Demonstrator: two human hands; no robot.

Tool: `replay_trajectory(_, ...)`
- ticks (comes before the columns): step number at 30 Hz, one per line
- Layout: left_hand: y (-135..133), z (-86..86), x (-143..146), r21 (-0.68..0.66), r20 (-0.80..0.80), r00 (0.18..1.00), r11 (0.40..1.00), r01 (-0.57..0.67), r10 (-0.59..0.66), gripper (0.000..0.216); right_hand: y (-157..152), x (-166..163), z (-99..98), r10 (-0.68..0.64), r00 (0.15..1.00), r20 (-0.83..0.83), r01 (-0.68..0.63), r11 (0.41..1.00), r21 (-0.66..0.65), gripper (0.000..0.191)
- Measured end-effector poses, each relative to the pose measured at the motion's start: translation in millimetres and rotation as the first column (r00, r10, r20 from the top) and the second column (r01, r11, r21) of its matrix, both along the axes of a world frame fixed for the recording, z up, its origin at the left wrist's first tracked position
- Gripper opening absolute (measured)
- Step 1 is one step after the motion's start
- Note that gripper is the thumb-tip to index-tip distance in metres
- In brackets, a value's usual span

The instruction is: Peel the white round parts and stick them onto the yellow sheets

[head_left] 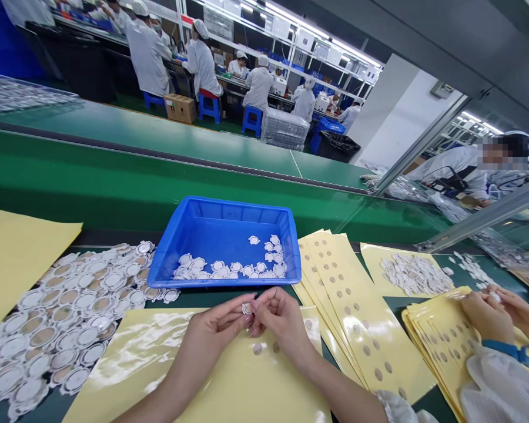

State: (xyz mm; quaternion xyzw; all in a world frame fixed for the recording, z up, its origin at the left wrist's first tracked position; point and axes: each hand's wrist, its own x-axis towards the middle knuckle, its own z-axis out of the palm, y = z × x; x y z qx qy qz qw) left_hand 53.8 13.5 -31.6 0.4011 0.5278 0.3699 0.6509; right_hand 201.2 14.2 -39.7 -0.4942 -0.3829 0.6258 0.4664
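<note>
In front of my chest both hands meet over a glossy yellow sheet [229, 388]. My left hand [209, 332] pinches a small white round piece with a tab [247, 308] between thumb and fingers. Closed as well, my right hand [282, 320] has its fingertips at the right edge of the same piece; whether it grips the piece or a thin part of it cannot be made out. Brownish round dots [258, 349] lie on the sheet below my right hand. Just beyond my hands stands a blue bin [224, 283] with several similar white pieces along its front and right side.
White ring-shaped pieces [70, 320] are heaped at left, beside another yellow sheet [17, 252]. Dotted yellow sheets [357, 317] fan out at right. Farther right, a co-worker's hands [494, 317] work over a sheet stack [441, 335]. A green partition [114, 182] runs behind the bin.
</note>
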Motion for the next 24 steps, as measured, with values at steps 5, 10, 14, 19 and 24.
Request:
replay_trajectory(5, -1.7, -0.8, -1.0, 0.0, 0.001, 1.0, 1.0, 0.001, -0.001, 0.053, -0.7, 0.5, -1.4, -0.003, 1.0, -0.004, 0.003, 1.0, 0.01, 0.055)
replay_trajectory(10, -1.7, 3.2, 0.5, -0.004, -0.024, 0.999, 1.0, 0.023, -0.023, 0.058, -0.7, 0.1, 0.1, -0.004, 1.0, 0.007, 0.004, 1.0, -0.004, 0.056)
replay_trajectory(14, -2.6, 6.2, 0.5, -0.006, -0.032, 0.999, 0.999, 0.034, -0.034, 0.061, -0.6, -0.3, 0.8, -0.007, 1.0, 0.008, 0.007, 1.0, -0.01, 0.057)
replay_trajectory(19, -3.3, 6.0, -0.6, -0.009, -0.029, 0.999, 1.0, 0.026, -0.026, 0.059, -0.2, -0.5, -0.4, -0.008, 1.0, 0.002, 0.008, 1.0, -0.008, 0.057)
replay_trajectory(24, -2.4, 3.8, 0.2, -0.003, 0.004, 1.0, 1.0, 0.015, -0.015, 0.055, -0.2, -0.5, -2.0, -0.016, 1.0, 0.003, 0.016, 1.0, -0.019, 0.058)
